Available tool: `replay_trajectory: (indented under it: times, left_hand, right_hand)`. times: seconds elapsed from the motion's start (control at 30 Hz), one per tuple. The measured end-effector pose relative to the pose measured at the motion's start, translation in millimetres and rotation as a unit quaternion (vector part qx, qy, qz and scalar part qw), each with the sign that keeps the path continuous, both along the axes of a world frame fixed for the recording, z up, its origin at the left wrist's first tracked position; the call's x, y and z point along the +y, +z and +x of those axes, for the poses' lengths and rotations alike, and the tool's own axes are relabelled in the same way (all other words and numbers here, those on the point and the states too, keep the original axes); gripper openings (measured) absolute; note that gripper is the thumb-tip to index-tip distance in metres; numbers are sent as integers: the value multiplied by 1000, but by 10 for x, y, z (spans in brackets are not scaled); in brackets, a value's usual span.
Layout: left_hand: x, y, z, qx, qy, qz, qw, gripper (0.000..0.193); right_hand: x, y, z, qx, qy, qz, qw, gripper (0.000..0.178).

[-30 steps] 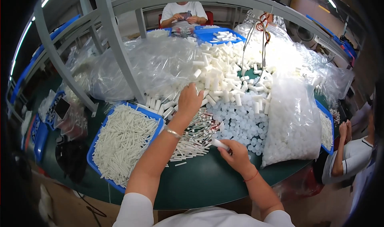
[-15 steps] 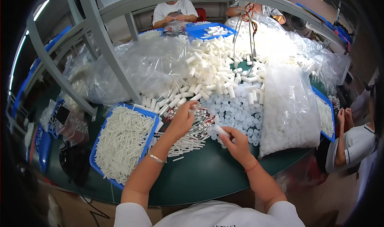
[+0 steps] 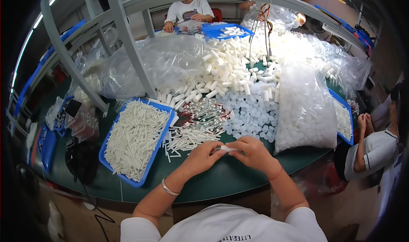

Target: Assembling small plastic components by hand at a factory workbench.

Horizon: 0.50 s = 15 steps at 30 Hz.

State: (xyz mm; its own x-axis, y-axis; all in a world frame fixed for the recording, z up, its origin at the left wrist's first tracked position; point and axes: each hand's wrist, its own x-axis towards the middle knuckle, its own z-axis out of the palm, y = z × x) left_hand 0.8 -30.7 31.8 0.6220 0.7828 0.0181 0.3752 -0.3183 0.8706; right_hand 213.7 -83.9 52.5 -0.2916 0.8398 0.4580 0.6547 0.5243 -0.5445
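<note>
Over the near edge of the heaps, both hands meet at a short white tube [image 3: 229, 148]. My right hand [image 3: 255, 154] grips its right end between thumb and fingers. At the left end, the fingertips of my left hand [image 3: 204, 157] are pinched together around it; whether a small part sits between them is hidden. Just beyond the hands lie a pile of thin white sticks with red bits [image 3: 198, 135] and a spread of translucent round caps [image 3: 251, 116]. Farther back is a large heap of white tubes [image 3: 230, 67].
A blue tray [image 3: 137, 183] of thin white sticks stands at left. To the right leans a clear bag [image 3: 304, 118] full of white pieces, beside another blue tray [image 3: 350, 135]. A grey metal frame [image 3: 132, 50] crosses the table, with wires [image 3: 268, 33] hanging. Co-workers sit opposite and at right.
My left hand has come back from the stick pile toward me, and my right hand has moved slightly nearer too. They now meet at the white tube. The view has shifted a little.
</note>
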Motion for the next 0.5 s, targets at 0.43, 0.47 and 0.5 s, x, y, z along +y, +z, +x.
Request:
replay_trajectory:
  times: [0.43,0.47,0.5]
  left_hand:
    - [-225,-130,71,-122,-50,-310,942,34]
    - [-236,-110,91,-121,-53,-316,940,34]
    - [-239,-97,104,-170,-71,-332,925,34]
  right_hand:
    - [-253,-68,-177,207,64,-143,966,46]
    - [-229,-125,-151,208,60,-148,965,46]
    - [-199,-161,-137,240,85,-154,955,40]
